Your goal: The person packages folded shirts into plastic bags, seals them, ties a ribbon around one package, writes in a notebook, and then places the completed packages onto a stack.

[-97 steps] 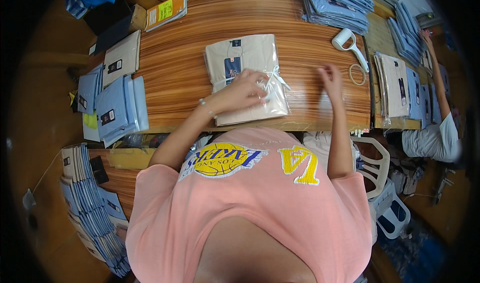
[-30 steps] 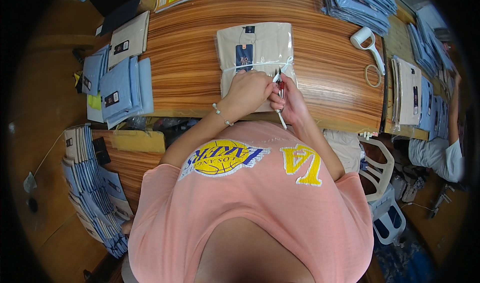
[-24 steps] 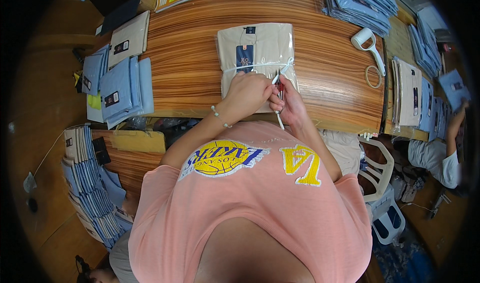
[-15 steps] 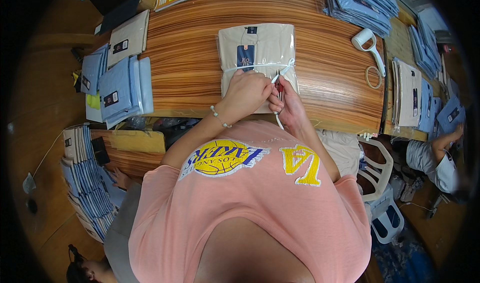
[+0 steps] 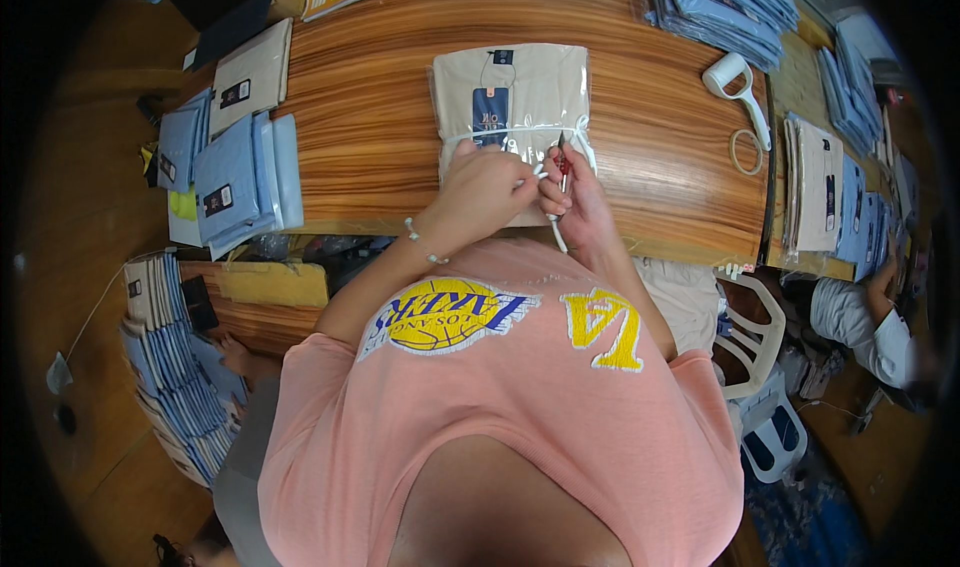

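In front of me on the table lies a folded beige garment (image 5: 540,82) in a clear plastic bag, with a dark blue tag. White cord (image 5: 535,130) runs across the bundle and is knotted near its right edge. My left hand (image 5: 485,182) rests over the lower part of the bundle, its fingers closed on a short white cord end (image 5: 540,170). My right hand (image 5: 585,202) grips small red-handled snips (image 5: 563,165), with the dark tip pointing away from me. More white cord (image 5: 557,235) hangs below the right fingers.
Bagged blue garments (image 5: 235,182) are piled at the table's left. Another blue pile (image 5: 725,12) is at the far right, near a white handled tool (image 5: 735,82) and a tape roll (image 5: 746,154). A plastic chair (image 5: 755,337) stands right; co-workers' arms show at both sides.
The snips' tip has come away from the cord by the knot, and loose cord now hangs at the bundle's right edge. My left hand has shifted slightly left and down with a cord end.
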Motion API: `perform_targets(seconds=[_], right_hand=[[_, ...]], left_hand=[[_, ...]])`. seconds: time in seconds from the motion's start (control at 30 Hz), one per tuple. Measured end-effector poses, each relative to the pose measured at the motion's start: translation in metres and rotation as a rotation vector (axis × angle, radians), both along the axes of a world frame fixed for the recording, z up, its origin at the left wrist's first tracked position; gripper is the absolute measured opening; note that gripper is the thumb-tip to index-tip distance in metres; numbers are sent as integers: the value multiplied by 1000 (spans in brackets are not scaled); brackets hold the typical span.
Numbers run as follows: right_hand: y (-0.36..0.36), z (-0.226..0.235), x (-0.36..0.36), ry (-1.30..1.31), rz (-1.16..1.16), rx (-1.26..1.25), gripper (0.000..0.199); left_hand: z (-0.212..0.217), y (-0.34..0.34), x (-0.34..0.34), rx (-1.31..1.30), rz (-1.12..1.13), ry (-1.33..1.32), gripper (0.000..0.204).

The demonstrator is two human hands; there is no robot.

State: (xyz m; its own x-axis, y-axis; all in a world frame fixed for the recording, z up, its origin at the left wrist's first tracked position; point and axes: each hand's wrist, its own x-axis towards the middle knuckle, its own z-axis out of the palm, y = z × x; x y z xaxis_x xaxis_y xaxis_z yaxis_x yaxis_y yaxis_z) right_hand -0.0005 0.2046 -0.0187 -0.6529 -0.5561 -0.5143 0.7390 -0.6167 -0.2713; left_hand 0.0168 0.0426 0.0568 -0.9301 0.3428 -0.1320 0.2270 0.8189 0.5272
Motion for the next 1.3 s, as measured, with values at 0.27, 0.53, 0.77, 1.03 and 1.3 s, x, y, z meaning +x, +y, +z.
perform_targets(seconds=[0.27, 0.53, 0.77, 1.03, 1.3], right_hand=[[154, -80, -56, 811, -178, 1692, 34], [64, -4, -72, 1555, 36, 1513, 9], [43, 2, -91, 1962, 520, 1484, 15], [27, 17, -103, 2273, 934, 1578, 23], [59, -17, -116, 2272, 760, 1388, 18]], left_hand=[[5, -88, 28, -278, -104, -194, 54], [-66, 15, -40, 91, 51, 317, 58], [-89, 32, -41, -33, 38, 395, 63], [-90, 27, -41, -146, 16, 393, 53], [-94, 30, -36, -207, 16, 370, 55]])
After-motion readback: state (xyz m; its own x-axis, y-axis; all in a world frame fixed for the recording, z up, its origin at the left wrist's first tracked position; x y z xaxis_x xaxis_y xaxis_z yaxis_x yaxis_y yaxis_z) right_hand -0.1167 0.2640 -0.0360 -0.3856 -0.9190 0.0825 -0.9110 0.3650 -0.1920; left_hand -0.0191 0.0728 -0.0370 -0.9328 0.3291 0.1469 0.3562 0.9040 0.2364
